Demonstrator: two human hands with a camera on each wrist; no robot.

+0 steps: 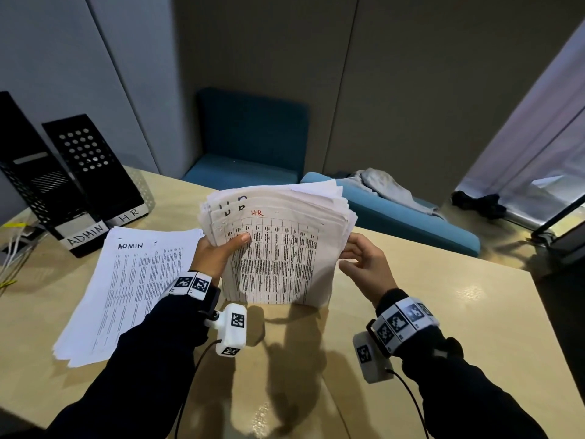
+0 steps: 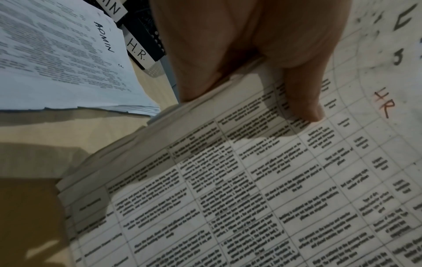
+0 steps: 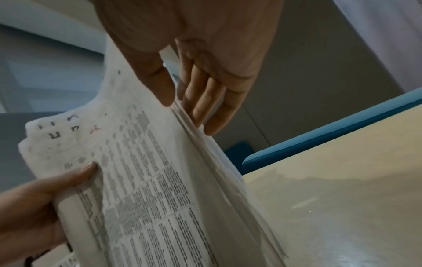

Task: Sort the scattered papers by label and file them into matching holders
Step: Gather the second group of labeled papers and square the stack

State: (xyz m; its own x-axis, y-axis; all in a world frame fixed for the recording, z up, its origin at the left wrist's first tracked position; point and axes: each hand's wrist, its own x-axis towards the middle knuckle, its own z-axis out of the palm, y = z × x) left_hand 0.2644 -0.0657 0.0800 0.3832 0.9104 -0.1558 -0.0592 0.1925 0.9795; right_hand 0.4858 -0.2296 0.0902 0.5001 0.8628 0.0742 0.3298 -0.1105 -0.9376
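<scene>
A thick stack of HR papers [image 1: 278, 255] [image 2: 251, 180] [image 3: 148, 180], marked "HR" in red on its front sheet, stands upright on the table's middle. My left hand [image 1: 221, 251] [image 2: 251, 54] grips its left edge, thumb across the front. My right hand [image 1: 364, 261] [image 3: 194, 72] holds the right edge, thumb in front and straight fingers behind. A pile of ADMIN papers [image 1: 133, 286] [image 2: 57, 54] lies flat to the left. Two black perforated holders stand at the back left: the ADMIN holder [image 1: 38, 185] and the HR holder [image 1: 95, 163] [image 2: 139, 48].
The light wooden table [image 1: 443, 312] ends at the right. Behind it are a blue chair [image 1: 250, 137] and a blue bench [image 1: 411, 223] with a grey cloth [image 1: 386, 188] on it. Cables [image 1: 12, 248] lie at the far left edge.
</scene>
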